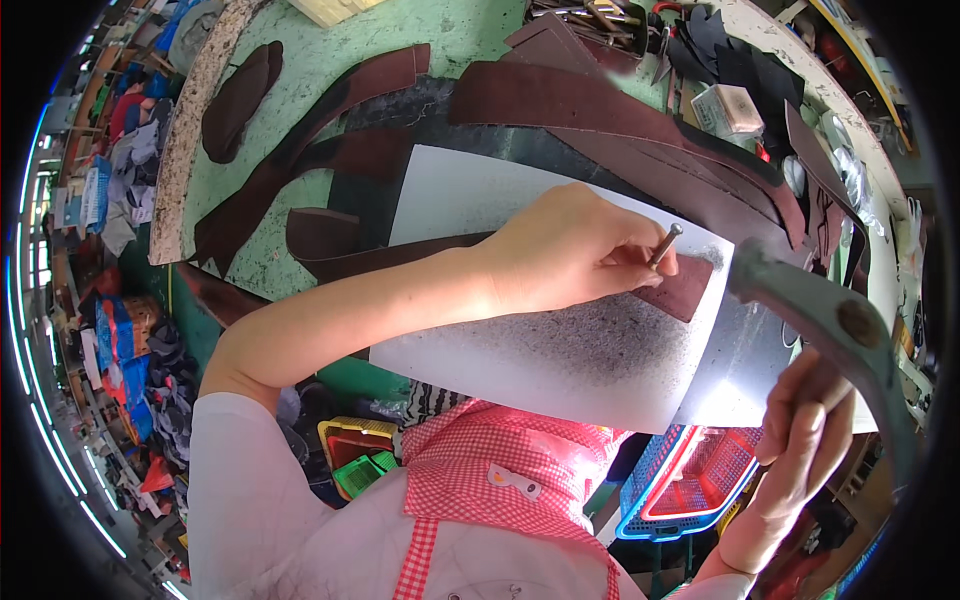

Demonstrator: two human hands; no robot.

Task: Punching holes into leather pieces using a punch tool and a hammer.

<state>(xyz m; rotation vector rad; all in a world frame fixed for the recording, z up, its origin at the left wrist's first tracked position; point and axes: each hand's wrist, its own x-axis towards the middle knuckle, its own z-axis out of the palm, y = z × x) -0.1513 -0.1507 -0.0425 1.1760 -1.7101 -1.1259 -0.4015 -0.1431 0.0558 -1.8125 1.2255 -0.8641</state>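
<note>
My left hand [575, 250] reaches across a white board [470, 370] and is closed on a slim metal punch [665, 245]. The punch stands tilted over a dark brown leather strip [684, 290], whose end shows just past my fingers; its tip is hidden. On the right, my right hand [810, 425] is closed round a hammer [820, 310]. Its grey metal head is raised close to the camera, with the brown end of the handle showing in the eye; the rest of the handle is mostly hidden. Small dark specks cover the board below my left hand.
Cut brown leather pieces [600, 105] lie around the board on a green worktable [270, 190]. Metal tools [600, 20] stand at the back, near black scraps and a pale block [727, 110]. Blue and red plastic baskets [690, 480] sit below the near edge.
</note>
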